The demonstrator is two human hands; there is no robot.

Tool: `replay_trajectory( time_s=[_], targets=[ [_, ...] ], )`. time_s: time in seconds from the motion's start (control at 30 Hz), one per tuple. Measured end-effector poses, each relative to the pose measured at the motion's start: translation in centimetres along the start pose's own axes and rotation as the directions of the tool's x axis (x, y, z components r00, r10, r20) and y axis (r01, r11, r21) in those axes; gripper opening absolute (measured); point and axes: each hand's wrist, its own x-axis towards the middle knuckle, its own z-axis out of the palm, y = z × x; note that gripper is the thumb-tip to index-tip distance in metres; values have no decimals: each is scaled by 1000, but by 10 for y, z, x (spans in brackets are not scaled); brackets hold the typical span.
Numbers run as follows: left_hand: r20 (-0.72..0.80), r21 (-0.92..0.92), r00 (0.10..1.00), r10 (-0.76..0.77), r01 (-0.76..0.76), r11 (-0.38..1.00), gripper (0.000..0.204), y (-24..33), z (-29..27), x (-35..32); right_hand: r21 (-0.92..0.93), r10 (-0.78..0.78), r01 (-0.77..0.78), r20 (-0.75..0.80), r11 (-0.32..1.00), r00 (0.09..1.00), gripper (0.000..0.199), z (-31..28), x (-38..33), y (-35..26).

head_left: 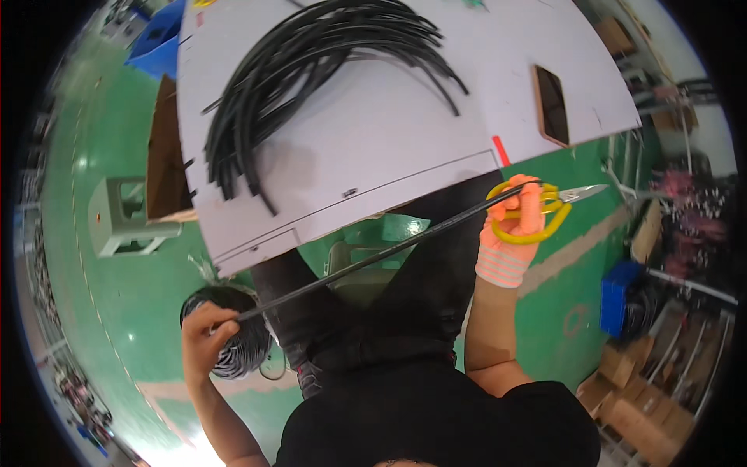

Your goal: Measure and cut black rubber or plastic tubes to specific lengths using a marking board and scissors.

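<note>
A length of black cable point(373, 256) stretches slantwise over my lap, in front of the white table point(389, 132). My bare left hand point(206, 335) pinches its lower left end. At the other end my right hand point(515, 212), in an orange glove, has its fingers closed around the cable and also holds yellow-handled scissors point(556, 222). Their metal blades point to the right, away from the cable. On the table lies a thick curved bundle of cut black cables point(268, 93), apart from both hands.
A phone point(551, 105) and a red marker-like stick point(501, 152) lie on the table's right side. A cardboard box point(166, 156) and a grey plastic stool point(128, 216) stand to the left. A coil of black cable point(241, 358) sits on the floor beside my left hand.
</note>
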Motion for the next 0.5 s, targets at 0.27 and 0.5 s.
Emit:
replay_trajectory(
  time_s=[0.27, 0.5],
  targets=[
    [-92, 338, 960, 264, -219, 915, 18, 88, -10, -1, -174, 39, -95, -301, 980, 953, 12, -41, 22, 14],
    [-56, 83, 991, -122, 127, 988, 14, 5, 7, 14, -332, 167, -269, -305, 904, 938, 13, -42, 29, 27]
  ],
)
